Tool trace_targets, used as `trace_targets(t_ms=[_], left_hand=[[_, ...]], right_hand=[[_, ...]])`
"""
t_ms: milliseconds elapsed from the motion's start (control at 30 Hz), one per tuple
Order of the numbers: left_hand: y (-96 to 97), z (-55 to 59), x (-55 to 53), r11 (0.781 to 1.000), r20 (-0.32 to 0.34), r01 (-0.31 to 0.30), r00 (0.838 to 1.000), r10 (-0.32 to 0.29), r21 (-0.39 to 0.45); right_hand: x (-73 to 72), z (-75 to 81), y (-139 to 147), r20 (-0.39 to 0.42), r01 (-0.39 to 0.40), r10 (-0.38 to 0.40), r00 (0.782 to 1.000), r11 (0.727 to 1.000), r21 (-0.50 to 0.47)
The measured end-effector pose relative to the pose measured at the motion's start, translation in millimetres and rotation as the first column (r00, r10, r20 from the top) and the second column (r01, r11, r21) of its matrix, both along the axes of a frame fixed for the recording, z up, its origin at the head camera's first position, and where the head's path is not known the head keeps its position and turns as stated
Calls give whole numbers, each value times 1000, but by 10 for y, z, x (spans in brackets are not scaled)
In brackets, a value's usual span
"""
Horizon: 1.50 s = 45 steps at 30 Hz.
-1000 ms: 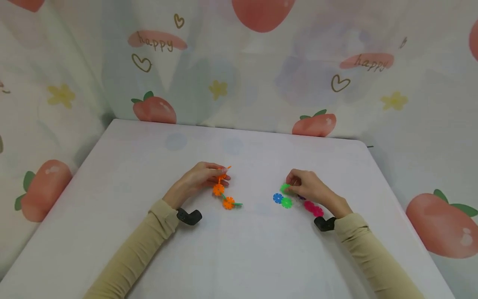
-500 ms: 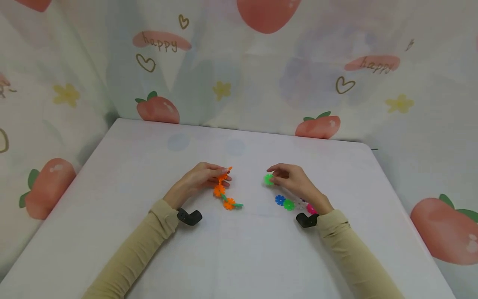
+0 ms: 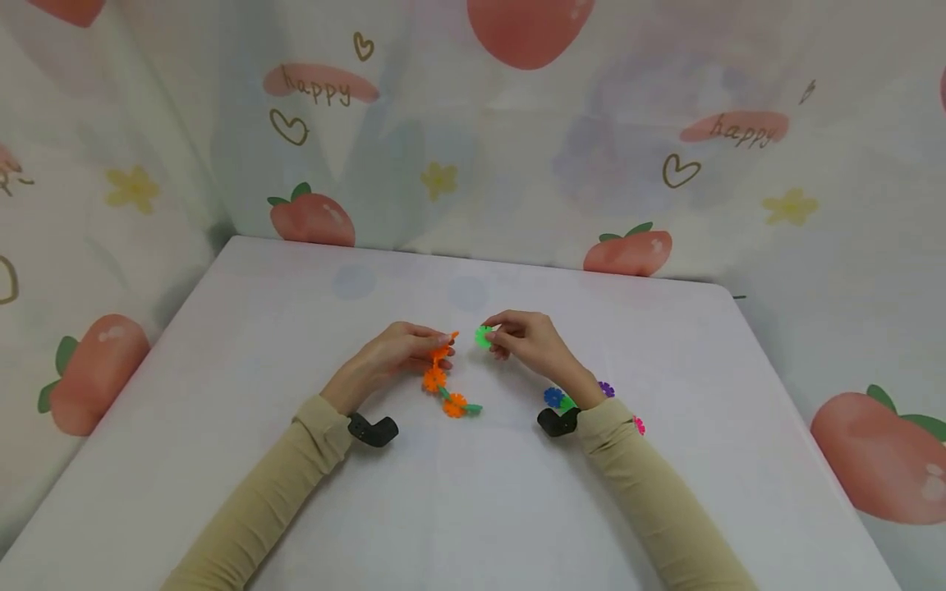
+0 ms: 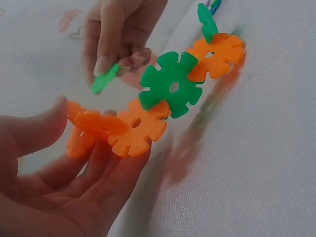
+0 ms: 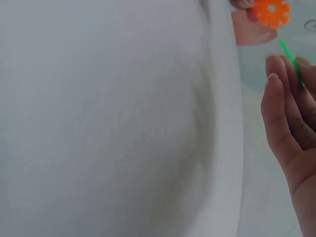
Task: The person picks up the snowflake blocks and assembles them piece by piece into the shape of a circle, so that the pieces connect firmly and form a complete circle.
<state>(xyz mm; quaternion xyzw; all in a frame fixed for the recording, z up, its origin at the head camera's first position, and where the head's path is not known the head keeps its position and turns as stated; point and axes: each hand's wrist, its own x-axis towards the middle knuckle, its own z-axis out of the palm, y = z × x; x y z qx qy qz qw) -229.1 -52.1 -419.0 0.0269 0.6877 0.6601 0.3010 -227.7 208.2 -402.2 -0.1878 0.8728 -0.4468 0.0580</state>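
My left hand (image 3: 402,349) holds one end of a chain of interlocking snowflake discs (image 3: 434,379), thumb on one side and fingers on the other. Orange discs (image 4: 138,129) and dark green discs (image 4: 173,84) alternate along the part that hangs from the hand, and more orange ones cluster at the fingertips. Between thumb and fingers, my right hand (image 3: 528,341) pinches a single bright green snowflake disc (image 3: 484,336). In the right wrist view that green disc (image 5: 292,63) is edge-on, a small gap short of an orange disc (image 5: 271,11) at the chain's held end.
Loose snowflake discs lie on the white table (image 3: 473,509) under the right forearm: a blue one (image 3: 553,397), a purple one (image 3: 607,389) and a pink one (image 3: 639,425), with another green one partly hidden. A patterned cloth backdrop (image 3: 502,164) rises behind the table.
My right hand has lifted the bright green disc from the loose pile and brought it left, close to the chain. The left hand has stayed nearly still with the chain.
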Motion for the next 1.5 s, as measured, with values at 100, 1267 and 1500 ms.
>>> trace_targets(t_ms=[100,1267,1500], left_hand=[[24,-3,-1,1000,6,-1,1000,1,-1],[182,-9,102,992,-34,-96,994,99,80],[157,16,81,998,-25,43,999,-42,46]], right_hand=[[-9,-11,-72,-6,2,-2,1000,1000,-30],[73,-3,-283,130,97,-71,989,975,-199],[54,-28,-252,130,56,-34,991,984,-170]])
